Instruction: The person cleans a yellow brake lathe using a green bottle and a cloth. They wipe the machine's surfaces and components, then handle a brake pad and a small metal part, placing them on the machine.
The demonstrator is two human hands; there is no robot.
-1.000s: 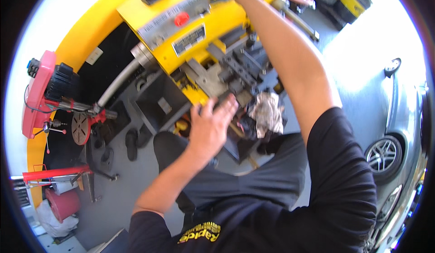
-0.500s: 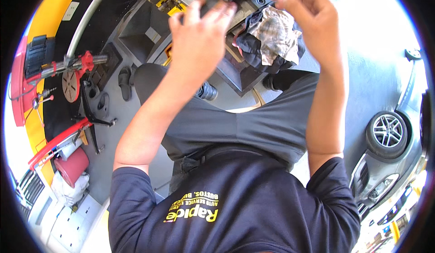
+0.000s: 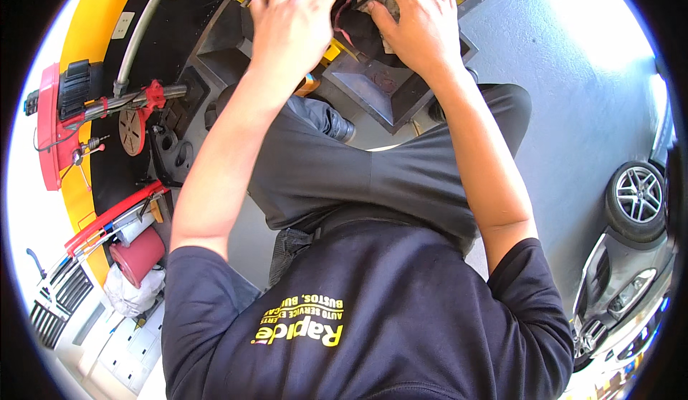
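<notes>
The rag [image 3: 360, 33] is between the hands, near the dark tray [image 3: 358, 86]; the right hand [image 3: 424, 29] grips it; the left hand [image 3: 292, 29] is bent, but I cannot tell if it holds anything; the rag is in hand, but how much is done or left does not show.

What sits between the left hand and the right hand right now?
In the head view, a bunched dark cloth with a pinkish edge lies between the left hand and right hand; some paler cloth shows near the right thumb.
</notes>
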